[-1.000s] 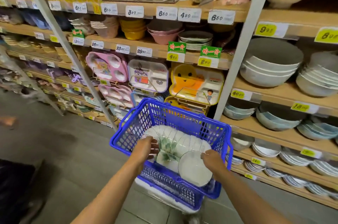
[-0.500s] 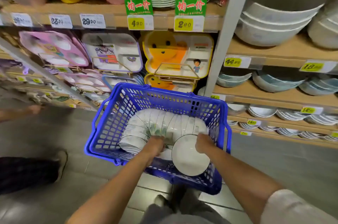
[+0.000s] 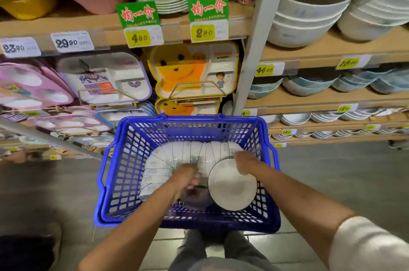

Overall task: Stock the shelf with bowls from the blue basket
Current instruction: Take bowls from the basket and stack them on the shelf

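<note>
A blue basket (image 3: 124,173) stands on the floor in front of me, holding a curved row of nested white bowls (image 3: 163,160) lying on their sides. The nearest bowl (image 3: 232,186) at the right end shows its round underside. My left hand (image 3: 187,176) is down in the middle of the basket, fingers curled round the edge of the bowls. My right hand (image 3: 244,163) grips the top rim of the nearest bowl. The wooden shelf (image 3: 332,102) with stacked bowls runs along the right.
Divided children's trays (image 3: 106,80) and an orange bear tray (image 3: 192,69) hang behind the basket. A grey upright post (image 3: 254,53) splits the shelving. Large white bowls (image 3: 305,20) sit up right. A dark shoe (image 3: 28,250) lies at lower left on the tiled floor.
The view has dropped and closed in on the basket. Both hands have sunk deeper among the bowls; the left has slid toward the middle and curled on them.
</note>
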Motion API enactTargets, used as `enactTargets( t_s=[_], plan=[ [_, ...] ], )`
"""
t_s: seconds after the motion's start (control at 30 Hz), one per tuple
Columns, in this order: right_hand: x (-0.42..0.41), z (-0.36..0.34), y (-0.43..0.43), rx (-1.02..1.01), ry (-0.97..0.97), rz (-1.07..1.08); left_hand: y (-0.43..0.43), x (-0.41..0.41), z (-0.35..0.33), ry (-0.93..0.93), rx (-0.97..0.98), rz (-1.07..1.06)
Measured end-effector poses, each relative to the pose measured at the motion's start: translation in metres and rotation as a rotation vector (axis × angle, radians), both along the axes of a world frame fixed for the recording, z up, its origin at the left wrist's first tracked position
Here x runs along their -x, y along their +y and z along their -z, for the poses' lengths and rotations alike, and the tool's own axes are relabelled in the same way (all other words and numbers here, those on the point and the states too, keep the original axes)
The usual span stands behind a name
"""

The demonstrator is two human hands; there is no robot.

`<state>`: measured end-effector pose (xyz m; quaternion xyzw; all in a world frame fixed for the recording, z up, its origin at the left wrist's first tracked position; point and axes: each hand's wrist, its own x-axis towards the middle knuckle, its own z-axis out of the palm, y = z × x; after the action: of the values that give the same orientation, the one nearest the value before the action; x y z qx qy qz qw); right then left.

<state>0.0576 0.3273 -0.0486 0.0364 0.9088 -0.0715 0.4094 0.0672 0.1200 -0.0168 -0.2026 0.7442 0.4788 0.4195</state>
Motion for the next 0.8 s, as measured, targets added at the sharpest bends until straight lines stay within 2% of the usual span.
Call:
enactTargets(
  t_s=[0.13,0.23,0.3,0.43,0.57,0.67,0.8],
  plan=[
    [0.019,-0.045,0.003,0.003,-0.041,-0.034,-0.001,0.01,-0.017,0.014,-0.038,0.018],
    [0.035,-0.092,0.008,0.076,-0.007,-0.016,-0.003,0.017,-0.035,0.105,-0.122,0.034],
    [0.045,-0.13,0.011,0.119,0.004,-0.032,-0.006,0.022,-0.053,0.159,-0.235,0.028],
    [0.061,-0.201,0.014,0.243,0.019,-0.032,-0.003,0.033,-0.098,0.175,-0.597,-0.057],
    [0.06,-0.256,0.013,0.46,0.077,0.143,0.004,0.042,-0.147,0.229,-0.76,-0.166],
    [0.054,-0.287,0.012,0.619,0.211,0.317,0.006,0.051,-0.186,0.302,-0.867,-0.216],
    [0.039,-0.319,0.01,0.759,0.518,0.48,0.006,0.061,-0.237,0.355,-0.924,-0.255]
  ],
)
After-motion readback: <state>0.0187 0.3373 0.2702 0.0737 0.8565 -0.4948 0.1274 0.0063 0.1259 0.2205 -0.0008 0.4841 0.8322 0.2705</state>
